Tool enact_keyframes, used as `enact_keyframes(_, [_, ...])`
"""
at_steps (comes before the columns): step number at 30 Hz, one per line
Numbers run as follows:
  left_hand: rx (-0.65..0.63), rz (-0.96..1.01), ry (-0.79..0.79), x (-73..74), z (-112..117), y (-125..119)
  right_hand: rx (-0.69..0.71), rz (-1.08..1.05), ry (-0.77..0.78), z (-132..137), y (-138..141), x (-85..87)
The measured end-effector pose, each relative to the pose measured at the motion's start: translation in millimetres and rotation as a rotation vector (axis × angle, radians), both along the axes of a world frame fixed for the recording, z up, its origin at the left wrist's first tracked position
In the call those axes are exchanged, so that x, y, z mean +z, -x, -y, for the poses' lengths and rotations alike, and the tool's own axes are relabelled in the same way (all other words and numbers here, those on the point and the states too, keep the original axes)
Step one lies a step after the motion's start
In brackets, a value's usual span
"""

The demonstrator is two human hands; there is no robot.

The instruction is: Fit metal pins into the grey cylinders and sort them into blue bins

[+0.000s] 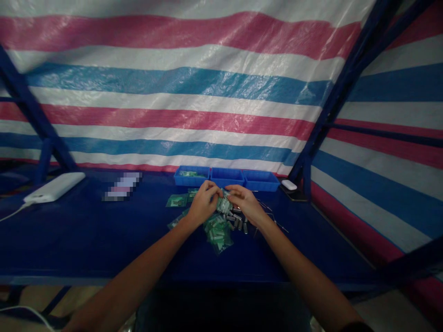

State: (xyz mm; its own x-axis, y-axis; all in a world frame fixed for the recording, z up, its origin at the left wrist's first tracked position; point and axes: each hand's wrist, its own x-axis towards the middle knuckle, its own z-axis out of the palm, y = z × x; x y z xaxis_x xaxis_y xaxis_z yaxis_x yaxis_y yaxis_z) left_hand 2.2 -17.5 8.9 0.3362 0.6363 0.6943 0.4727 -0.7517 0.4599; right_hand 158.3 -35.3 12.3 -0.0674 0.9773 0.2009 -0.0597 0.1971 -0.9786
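Note:
Between my two hands is a small clear plastic bag, pinched near its top edge. My left hand closes on its left side, thumb and fingers together. From the other side my right hand grips it with bent fingers. What lies inside the bag is too small to make out. Just below, a clear bag of green and white pieces rests on the table. Short silvery metal cylinders lie loose beneath my right hand. More small bags with green pieces are to the left of my left hand.
Three joined blue trays stand behind my hands; the left one holds green pieces. Thin metal rods lie right of my right hand. A white power bank with a cable, a blurred-out flat object and a white case are on the blue table.

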Motion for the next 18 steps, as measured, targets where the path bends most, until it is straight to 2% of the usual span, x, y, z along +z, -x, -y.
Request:
enact_keyframes(2, [0.022,0.004,0.057,-0.7,-3,2,-0.075,0.097,-0.074,-4,1,7.7])
enact_keyframes(5, [0.003,-0.042,0.209,-2.4,-8,6,-0.275,0.264,-0.296,-14,-1,32.3])
enact_keyframes(8, [-0.076,-0.229,0.344,-7.0,-10,9,-0.525,0.357,-0.525,-33,2,58.5])
enact_keyframes(10, [-0.139,-0.385,0.324,-11.3,-8,9,-0.588,0.388,-0.610,-51,11,65.4])
enact_keyframes(12, [-0.179,-0.479,0.263,-14.6,-7,8,-0.523,0.483,-0.648,-70,28,60.2])
enact_keyframes(15, [-0.171,-0.489,0.219,-10.5,-6,8,-0.318,0.779,-0.630,-84,52,41.7])
enact_keyframes(18, [-0.146,-0.441,0.153,12.6,3,5,-0.240,0.882,-0.600,-56,54,38.6])
